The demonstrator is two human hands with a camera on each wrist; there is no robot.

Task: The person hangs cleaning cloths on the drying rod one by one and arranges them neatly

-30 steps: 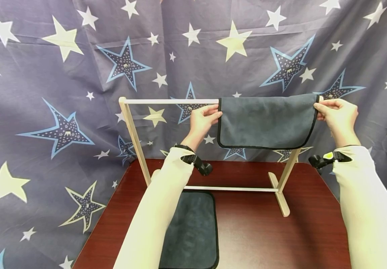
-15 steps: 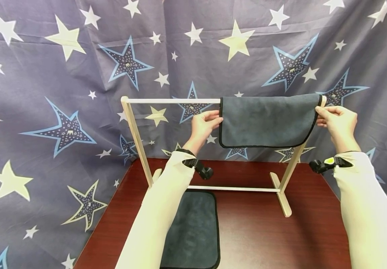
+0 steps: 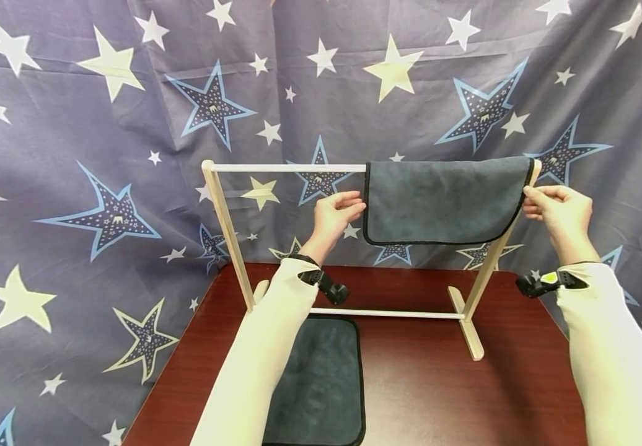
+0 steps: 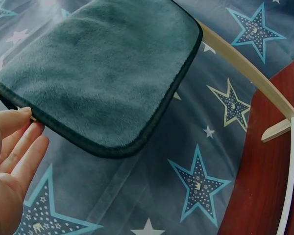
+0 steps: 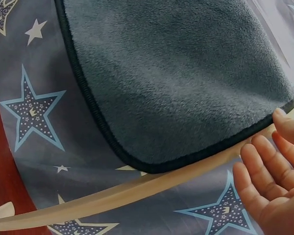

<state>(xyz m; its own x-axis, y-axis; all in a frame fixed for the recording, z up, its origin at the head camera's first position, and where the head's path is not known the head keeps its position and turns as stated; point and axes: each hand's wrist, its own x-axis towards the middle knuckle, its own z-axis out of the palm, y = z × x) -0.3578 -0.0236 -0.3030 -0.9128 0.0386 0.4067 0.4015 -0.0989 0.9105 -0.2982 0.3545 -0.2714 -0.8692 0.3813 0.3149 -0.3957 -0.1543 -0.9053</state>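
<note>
A dark grey-blue cloth (image 3: pixel 446 201) with black edging hangs folded over the right part of the white top bar (image 3: pixel 287 168) of a wooden rack. My left hand (image 3: pixel 333 218) is beside the cloth's left edge, its fingers relaxed; in the left wrist view the thumb tip lies at the black edging. Near the right edge is my right hand (image 3: pixel 566 214), with loosely bent fingers spread away from the thumb. That thumb (image 5: pixel 283 117) meets the edging in the right wrist view, while the fingers stay apart from the cloth. The cloth's back layer is mostly hidden.
A second dark cloth (image 3: pixel 321 378) lies flat on the red-brown table (image 3: pixel 438 396), partly under the left sleeve. The rack's wooden right post (image 3: pixel 488 272) and lower white bar (image 3: pixel 388 313) stand behind it. A star-patterned curtain (image 3: pixel 148 93) hangs behind.
Both hands have slid slightly down along the cloth's side edges, and their fingers have loosened from it. The cloth now reaches the right post's top and hangs still.
</note>
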